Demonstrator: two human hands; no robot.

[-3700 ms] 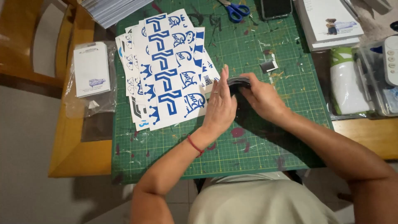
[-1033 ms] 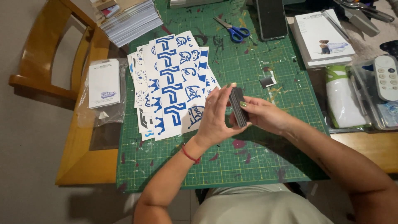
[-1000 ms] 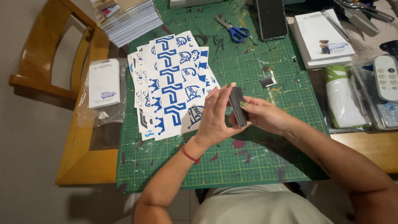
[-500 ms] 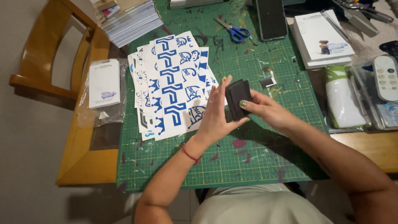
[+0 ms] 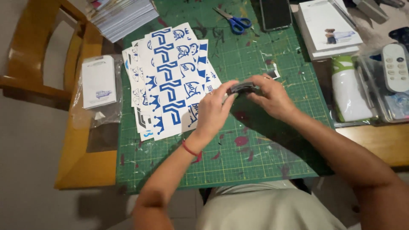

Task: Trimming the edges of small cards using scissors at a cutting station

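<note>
Over the green cutting mat (image 5: 255,145), both of my hands hold a small flat black piece (image 5: 242,88). My left hand (image 5: 215,110), with a red band on its wrist, pinches the piece's left end. My right hand (image 5: 270,96) grips the right end from above. The piece lies nearly edge-on to the camera, so its face is hidden. Just left of my hands lies a fanned pile of white sheets with blue cut-out shapes (image 5: 168,81).
Blue-handled scissors (image 5: 233,21) and a dark phone (image 5: 275,12) lie at the mat's far edge. A stack of papers (image 5: 121,15) sits far left, a white packet in plastic (image 5: 99,81) left, white booklets (image 5: 328,25) and a clear box with a remote (image 5: 394,68) right. A wooden chair (image 5: 38,55) stands left.
The black piece has turned from showing its flat face to lying nearly edge-on between my fingers. Both hands stay together over the mat's middle.
</note>
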